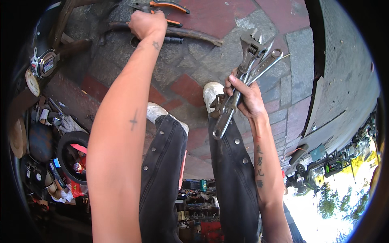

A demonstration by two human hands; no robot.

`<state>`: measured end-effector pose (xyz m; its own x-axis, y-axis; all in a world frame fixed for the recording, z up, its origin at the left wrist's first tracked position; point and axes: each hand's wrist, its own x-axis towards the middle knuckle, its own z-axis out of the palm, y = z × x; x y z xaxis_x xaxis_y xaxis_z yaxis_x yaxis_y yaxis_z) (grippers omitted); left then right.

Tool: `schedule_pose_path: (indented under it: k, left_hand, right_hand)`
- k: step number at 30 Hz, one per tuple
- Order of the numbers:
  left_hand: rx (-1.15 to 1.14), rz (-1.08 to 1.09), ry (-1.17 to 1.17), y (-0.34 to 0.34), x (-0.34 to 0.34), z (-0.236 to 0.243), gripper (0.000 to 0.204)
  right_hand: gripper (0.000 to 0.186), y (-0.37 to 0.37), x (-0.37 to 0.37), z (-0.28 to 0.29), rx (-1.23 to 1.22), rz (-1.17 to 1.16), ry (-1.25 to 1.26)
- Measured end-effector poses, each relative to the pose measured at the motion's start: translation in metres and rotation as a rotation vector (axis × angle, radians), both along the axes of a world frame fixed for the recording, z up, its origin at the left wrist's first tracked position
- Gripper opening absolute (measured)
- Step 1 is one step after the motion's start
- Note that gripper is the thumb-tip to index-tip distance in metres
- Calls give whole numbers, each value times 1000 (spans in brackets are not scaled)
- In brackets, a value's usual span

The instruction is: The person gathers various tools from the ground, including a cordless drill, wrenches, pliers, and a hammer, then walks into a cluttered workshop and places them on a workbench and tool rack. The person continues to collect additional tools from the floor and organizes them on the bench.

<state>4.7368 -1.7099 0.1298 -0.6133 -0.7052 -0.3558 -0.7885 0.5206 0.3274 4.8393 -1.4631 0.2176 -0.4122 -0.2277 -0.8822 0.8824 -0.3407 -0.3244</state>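
My left hand (148, 24) reaches to the top of the view, fingers closed on orange-and-black handled pliers (173, 22), partly hidden by the hand. More orange-handled pliers (173, 7) show just above. Beneath lies a long, worn wooden-handled tool (202, 39), with a short black cylindrical tool (175, 40) beside it. My right hand (246, 95) grips a bundle of metal wrenches, among them a large adjustable wrench (249, 52), a combination wrench (265, 65) and another adjustable wrench (219, 105) hanging below.
Red and grey stone paving (186, 89) lies under my white shoes. At left are a tape measure (44, 62), a black tire (65, 156) and assorted clutter. A grey metal sheet (344, 81) borders the right side; vehicles (332, 162) stand beyond it.
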Motion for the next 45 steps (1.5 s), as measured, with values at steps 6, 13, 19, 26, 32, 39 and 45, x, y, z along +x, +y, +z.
schedule_pose_path:
  k: [6,13,19,26,32,39,45]
  left_hand:
    - [542,-202,133,4,23,55,27]
    - [841,-673,24,37,70,131,36]
    - [905,-650,57,48,81,143,35]
    - [939,-656,1,51,97,152,38]
    - [933,-700,6,58,112,158,45]
    - [302,-870,-142,8,109,95,35]
    - [-177,-1446,-246,-32,109,37,28]
  right_hand:
    - [22,8,-12,-4,-73,-53,17]
    - [45,15,-9,0,-197,-116,-35]
    - [52,20,-5,15,-120,68,-44]
    - [75,14,5,28,-189,90,-33]
    - [76,12,15,30,-193,82,22]
    - [76,16,23,19,-153,-23,-12]
    - [78,23,25,17,-89,19,-8]
